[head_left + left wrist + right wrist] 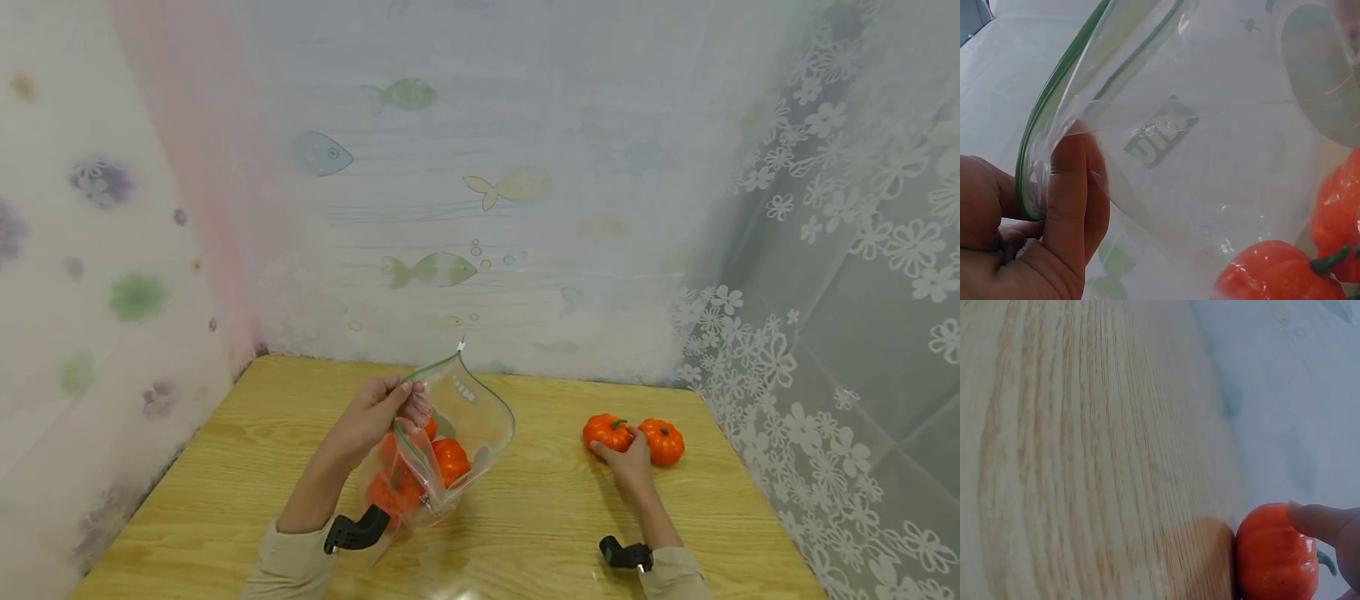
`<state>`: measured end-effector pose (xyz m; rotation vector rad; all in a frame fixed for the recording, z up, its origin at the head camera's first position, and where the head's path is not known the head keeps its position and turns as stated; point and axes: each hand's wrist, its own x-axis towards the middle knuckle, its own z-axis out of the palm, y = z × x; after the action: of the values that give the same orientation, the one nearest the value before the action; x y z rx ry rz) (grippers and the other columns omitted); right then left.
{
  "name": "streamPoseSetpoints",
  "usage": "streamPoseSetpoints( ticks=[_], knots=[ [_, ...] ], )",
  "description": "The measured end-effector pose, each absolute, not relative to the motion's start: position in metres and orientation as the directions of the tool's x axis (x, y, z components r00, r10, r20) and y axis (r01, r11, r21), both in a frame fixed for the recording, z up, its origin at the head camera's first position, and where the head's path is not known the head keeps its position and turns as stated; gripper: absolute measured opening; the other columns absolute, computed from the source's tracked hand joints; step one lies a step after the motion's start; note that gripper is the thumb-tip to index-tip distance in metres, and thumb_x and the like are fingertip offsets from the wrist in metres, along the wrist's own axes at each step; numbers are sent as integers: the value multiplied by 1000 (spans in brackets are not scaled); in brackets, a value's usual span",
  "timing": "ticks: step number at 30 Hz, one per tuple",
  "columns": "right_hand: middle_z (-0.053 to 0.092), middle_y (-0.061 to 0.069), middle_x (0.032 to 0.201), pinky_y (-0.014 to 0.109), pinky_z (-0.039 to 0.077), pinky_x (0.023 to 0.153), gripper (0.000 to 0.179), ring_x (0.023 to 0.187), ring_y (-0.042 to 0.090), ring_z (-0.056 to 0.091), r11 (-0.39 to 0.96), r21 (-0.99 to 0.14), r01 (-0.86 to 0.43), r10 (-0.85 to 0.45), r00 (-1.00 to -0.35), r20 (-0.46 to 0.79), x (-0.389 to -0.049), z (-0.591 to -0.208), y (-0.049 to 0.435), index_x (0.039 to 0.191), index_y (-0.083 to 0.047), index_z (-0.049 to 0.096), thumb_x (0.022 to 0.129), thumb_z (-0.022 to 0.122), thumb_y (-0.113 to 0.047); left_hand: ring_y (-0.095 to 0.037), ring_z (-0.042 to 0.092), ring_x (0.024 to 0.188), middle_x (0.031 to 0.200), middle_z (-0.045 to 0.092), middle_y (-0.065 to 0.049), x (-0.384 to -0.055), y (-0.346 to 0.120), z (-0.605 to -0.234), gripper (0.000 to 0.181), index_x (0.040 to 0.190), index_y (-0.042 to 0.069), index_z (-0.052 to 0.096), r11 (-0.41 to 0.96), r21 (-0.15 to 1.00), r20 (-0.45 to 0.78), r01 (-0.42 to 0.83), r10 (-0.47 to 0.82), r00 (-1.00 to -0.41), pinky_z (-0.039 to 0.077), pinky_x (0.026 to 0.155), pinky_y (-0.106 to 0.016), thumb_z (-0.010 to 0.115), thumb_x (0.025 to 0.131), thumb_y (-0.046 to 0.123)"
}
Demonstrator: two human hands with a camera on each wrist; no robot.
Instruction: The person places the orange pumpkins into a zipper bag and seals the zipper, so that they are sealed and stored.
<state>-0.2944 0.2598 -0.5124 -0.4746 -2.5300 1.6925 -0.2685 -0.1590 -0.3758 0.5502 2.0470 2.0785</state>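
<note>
My left hand point(366, 423) pinches the green-edged rim of a clear zip bag point(483, 410), whose mouth gapes toward the right. Several small orange pumpkins point(450, 461) lie inside it, some seen only through the plastic. In the left wrist view, thumb and fingers clamp the bag's green zip edge point(1034, 137). Over at the right, my right hand point(633, 468) grips a small orange pumpkin point(604, 432) with a green stem, its thumb point(1319, 522) on the pumpkin's side in the right wrist view. Another pumpkin point(664, 442) stands just right of the fingers.
Everything stands on a wood-grain table point(525, 533). A fish-patterned curtain point(600, 317) hangs behind the table's far edge, with a flowered sheet point(847, 467) along its right side. Each wrist wears a black camera mount point(358, 530).
</note>
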Motion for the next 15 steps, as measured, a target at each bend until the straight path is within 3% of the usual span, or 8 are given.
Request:
streamPoseSetpoints(
  ticks=[15],
  knots=[
    [12, 40, 154, 67, 25, 119, 85, 143, 55, 22, 396, -896, 200, 289, -954, -85, -302, -511, 253, 156, 8, 15, 96, 70, -18, -9, 67, 77, 91, 66, -2, -272, -162, -376, 35, 125, -19, 50, -65, 990, 142, 129, 282, -949, 59, 69, -19, 35, 112, 10]
  ],
)
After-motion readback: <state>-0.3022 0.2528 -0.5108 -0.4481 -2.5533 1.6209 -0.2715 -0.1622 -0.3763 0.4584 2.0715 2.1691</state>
